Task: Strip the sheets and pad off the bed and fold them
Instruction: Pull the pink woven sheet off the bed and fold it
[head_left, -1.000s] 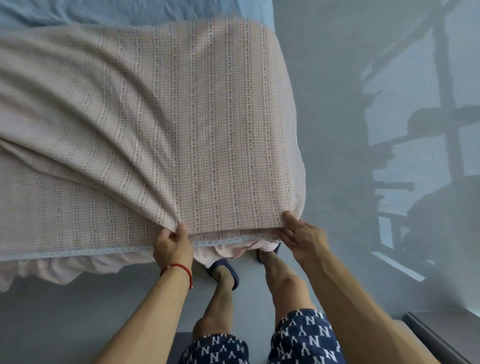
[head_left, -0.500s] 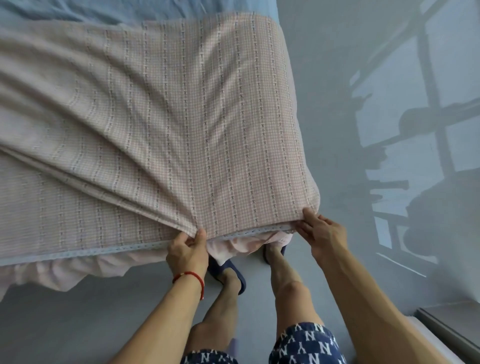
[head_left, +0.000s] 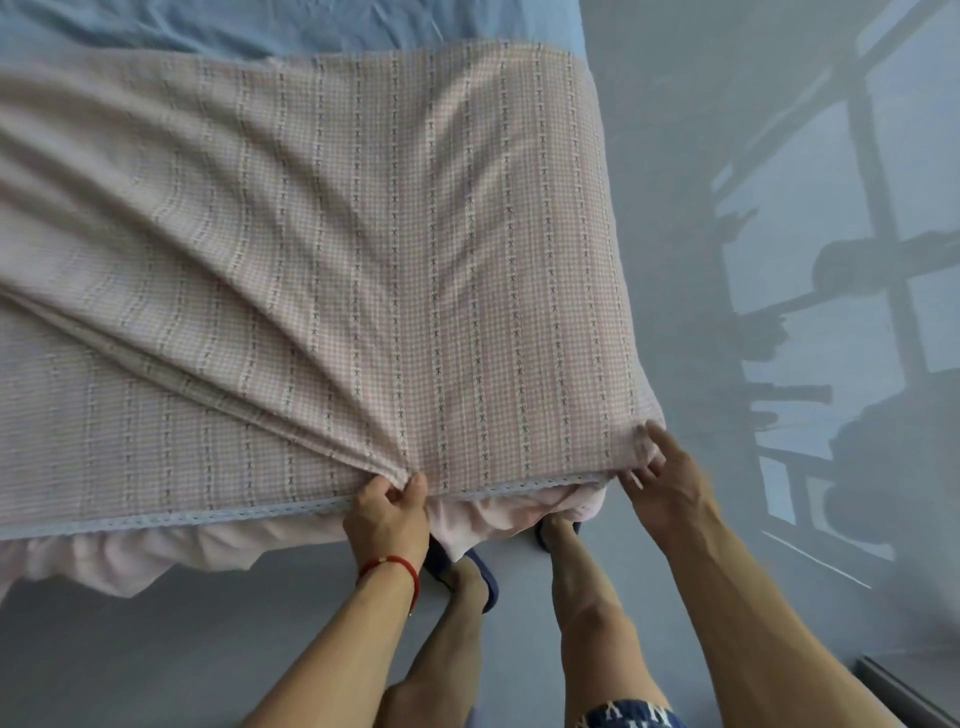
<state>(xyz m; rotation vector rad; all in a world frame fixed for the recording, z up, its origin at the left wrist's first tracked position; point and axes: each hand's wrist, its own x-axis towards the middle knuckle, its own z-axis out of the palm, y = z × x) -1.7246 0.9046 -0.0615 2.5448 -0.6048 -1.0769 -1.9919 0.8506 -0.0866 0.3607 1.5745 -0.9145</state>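
Observation:
A pink checked sheet with a pale blue lace hem lies folded over itself on the bed, creases fanning toward its near edge. My left hand pinches a bunch of it at the near hem. My right hand grips the sheet's near right corner with its fingers on the fabric. A plain pink layer hangs ruffled below the hem. A light blue sheet covers the far part of the bed.
Grey floor lies in front of the bed and along its right side, crossed by window-frame shadows. My two legs in dark slippers stand at the bed's near edge. A dark low ledge sits at the bottom right.
Both hands have shifted right along the near hem with the sheet, and the sheet's right corner has been drawn further toward the bed's right edge. More creases fan out from my left hand.

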